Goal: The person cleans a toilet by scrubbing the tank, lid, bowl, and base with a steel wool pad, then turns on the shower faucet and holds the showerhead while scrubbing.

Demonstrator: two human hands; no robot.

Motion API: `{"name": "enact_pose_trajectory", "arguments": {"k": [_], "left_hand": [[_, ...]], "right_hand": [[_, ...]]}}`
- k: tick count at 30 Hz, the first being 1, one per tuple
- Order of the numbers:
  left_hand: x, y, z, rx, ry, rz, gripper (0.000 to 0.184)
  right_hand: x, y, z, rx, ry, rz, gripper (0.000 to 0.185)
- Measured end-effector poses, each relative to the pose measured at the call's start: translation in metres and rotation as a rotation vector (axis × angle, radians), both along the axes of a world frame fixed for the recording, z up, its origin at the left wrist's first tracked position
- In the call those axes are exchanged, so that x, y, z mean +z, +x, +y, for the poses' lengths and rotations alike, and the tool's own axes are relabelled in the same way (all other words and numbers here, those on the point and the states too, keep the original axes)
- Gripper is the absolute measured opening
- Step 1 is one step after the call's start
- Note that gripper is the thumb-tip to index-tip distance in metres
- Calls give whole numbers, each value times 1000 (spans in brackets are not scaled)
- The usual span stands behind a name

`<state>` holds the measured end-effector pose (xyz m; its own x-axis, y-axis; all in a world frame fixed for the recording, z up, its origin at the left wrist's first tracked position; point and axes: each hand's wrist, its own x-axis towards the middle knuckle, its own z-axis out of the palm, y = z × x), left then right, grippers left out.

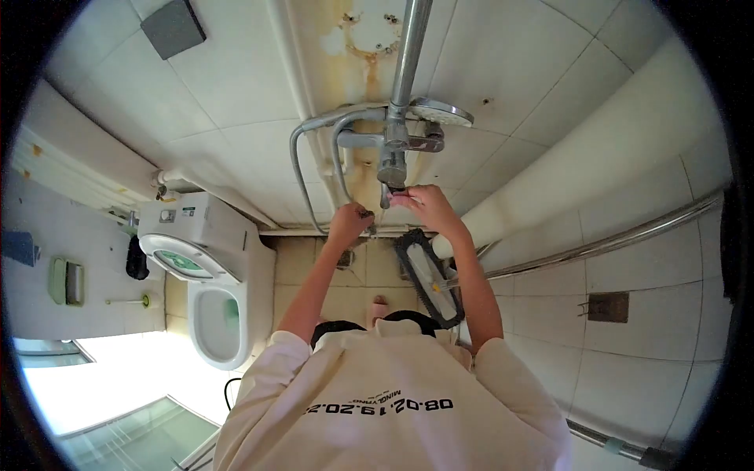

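Observation:
My left hand [348, 225] is closed in front of the wall, left of the shower mixer. A small dark grey thing [367, 214] shows at its fingertips, too small to make out. My right hand [430, 209] is raised just below the mixer's lower end. Its fingers pinch a small pinkish piece [402, 201], close to the short metal spout [385, 196]; whether they touch cannot be seen. The chrome shower mixer [393, 141] sits on the wall above both hands, with a grey hose [297, 161] looping down on its left and a round shower head [442, 112] beside it.
A white toilet [218, 326] with its lid up stands at my left. On the right, a grey-fringed mop [428, 275] leans near a thick white pipe [581, 149]. A metal pole [597, 242] reaches out from the mop. A floor drain [345, 259] lies below my hands.

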<state>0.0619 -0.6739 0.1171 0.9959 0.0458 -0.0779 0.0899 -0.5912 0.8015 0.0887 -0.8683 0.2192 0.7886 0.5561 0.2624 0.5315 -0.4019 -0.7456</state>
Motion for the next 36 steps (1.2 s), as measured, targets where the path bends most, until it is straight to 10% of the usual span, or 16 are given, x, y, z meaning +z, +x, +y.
{"name": "enact_pose_trajectory", "arguments": {"k": [23,28,36], "left_hand": [[176,17,116,-130,329,-546,22],[172,34,132,-178,351,-544,20],[168,54,127,-319,177,-360,24]], "right_hand": [[-23,-5,-26,-86,-177,208,37],[44,-27,16,-445,-220,-305,50],[75,-19,44,-506,-255,-295,40]]}}
